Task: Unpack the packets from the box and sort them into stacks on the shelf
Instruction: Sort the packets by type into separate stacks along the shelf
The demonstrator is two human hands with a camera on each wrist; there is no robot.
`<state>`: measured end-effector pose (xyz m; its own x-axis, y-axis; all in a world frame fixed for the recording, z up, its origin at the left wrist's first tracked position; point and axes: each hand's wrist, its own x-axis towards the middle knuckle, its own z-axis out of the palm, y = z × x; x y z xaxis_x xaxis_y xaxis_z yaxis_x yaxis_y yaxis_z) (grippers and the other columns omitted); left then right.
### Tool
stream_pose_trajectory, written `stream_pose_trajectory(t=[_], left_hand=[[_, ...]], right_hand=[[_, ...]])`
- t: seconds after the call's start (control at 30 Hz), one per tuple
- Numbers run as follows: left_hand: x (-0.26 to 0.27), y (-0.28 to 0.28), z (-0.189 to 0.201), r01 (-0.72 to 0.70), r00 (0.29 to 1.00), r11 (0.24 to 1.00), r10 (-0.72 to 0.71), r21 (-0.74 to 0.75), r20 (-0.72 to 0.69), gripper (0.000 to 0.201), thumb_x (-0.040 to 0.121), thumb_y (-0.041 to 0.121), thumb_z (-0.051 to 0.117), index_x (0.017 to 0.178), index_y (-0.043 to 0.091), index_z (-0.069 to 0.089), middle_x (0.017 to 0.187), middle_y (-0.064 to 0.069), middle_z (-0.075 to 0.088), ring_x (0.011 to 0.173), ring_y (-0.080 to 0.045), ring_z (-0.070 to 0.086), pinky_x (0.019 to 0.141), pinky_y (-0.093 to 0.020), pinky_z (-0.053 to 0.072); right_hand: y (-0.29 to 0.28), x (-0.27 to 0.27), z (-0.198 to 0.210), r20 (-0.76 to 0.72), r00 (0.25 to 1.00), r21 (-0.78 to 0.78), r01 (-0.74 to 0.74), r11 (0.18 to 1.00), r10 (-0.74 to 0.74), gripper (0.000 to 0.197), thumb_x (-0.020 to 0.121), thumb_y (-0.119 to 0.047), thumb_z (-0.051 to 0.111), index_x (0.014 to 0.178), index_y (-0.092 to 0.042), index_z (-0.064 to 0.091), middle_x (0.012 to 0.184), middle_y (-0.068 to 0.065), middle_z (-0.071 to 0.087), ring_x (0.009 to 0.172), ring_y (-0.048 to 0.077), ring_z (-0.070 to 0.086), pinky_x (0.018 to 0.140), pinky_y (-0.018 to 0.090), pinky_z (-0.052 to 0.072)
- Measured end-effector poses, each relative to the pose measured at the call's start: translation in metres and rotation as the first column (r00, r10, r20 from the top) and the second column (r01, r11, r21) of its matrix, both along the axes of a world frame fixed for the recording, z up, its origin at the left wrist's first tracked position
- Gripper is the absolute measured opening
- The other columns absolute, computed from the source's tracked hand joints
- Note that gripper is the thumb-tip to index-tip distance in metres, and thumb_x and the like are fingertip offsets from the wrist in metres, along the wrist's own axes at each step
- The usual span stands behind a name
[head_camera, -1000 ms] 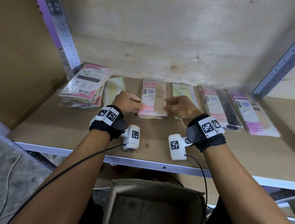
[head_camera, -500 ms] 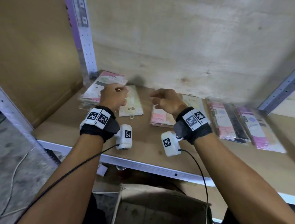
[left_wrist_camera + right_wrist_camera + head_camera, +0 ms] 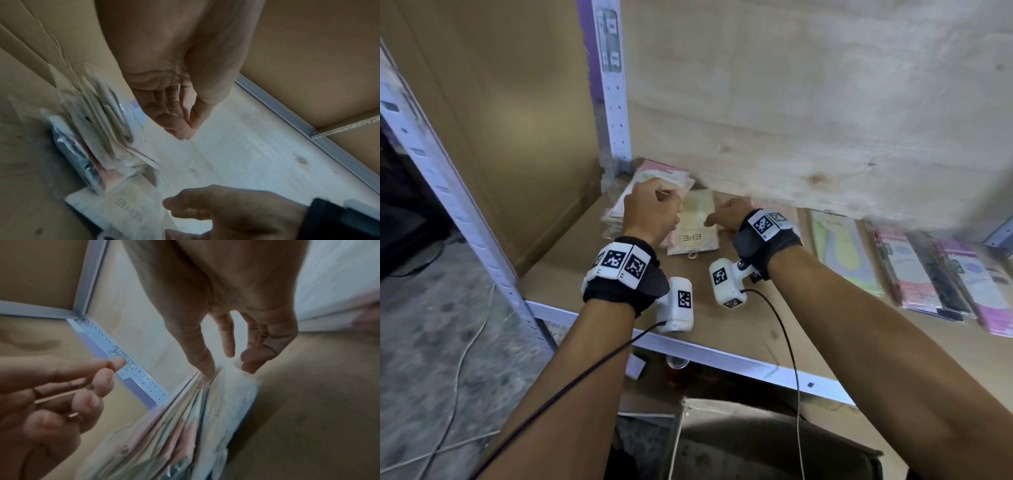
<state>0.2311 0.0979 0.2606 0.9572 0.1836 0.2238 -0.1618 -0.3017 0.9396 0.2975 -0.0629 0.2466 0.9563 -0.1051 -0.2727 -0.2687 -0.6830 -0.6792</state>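
From the head view, both hands are seen over the left end of the shelf (image 3: 571,270), but the fingers are mostly hidden behind the knuckles. The left hand (image 3: 649,214) is held above the tall stack of packets (image 3: 616,209) in the back left corner. The right hand (image 3: 729,217) is placed at the right edge of the pale packet marked ENE (image 3: 693,226), which lies flat just beside that stack. More packets (image 3: 914,270) are laid in a row further right, and the open box (image 3: 767,445) is seen below the shelf edge.

The wrist views show what the head view hides. In the left wrist view, the fingers (image 3: 180,128) of the left hand are loosely curled with the thumb near them, and nothing is held; the stack lies just beside them, apart. In the right wrist view, the thumb of the right hand is laid against the top of the packets (image 3: 205,410), and the other fingers (image 3: 228,340) are half bent over the far edge. Whether a packet is pinched there or only touched cannot be told, because the picture is blurred.
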Motion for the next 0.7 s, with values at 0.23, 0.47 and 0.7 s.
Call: stream_pose_trajectory(t=[0.23,0.47,0.7], left_hand=[[-0.003,0.002,0.007,0.022,0.999,0.999,-0.021,-0.037,0.029,0.016,0.095,0.013,0.058,0.084,0.018,0.067,0.071,-0.001,0.067,0.051,-0.010,0.057,0.049,-0.019,0.050],[-0.001,0.003,0.006,-0.011,1.000,0.998,0.012,-0.062,0.020,0.014,0.093,0.013,0.062,0.086,0.020,0.072,0.075,-0.001,0.070,0.056,-0.009,0.061,0.054,-0.023,0.052],[-0.002,-0.016,0.004,0.006,0.993,0.996,-0.017,0.093,0.115,0.009,0.089,0.028,0.067,0.095,0.031,0.074,0.106,0.005,0.072,0.095,-0.005,0.062,0.096,-0.028,0.050]], right_hand=[[0.016,-0.014,0.004,-0.153,0.988,0.205,0.064,0.977,-0.033,0.028,0.085,-0.007,0.070,0.063,-0.008,0.053,0.064,0.006,0.053,0.052,0.015,0.043,0.054,0.025,0.036],[-0.023,-0.049,0.021,-0.005,0.992,0.464,0.117,0.878,-0.129,0.008,0.083,0.005,0.063,0.091,0.004,0.063,0.098,0.022,0.065,0.085,0.032,0.064,0.073,0.037,0.055],[-0.102,-0.111,0.045,0.152,0.984,0.633,-0.028,0.773,-0.090,0.029,0.085,0.002,0.067,0.113,0.008,0.067,0.102,0.023,0.070,0.082,0.029,0.068,0.071,0.037,0.059]])
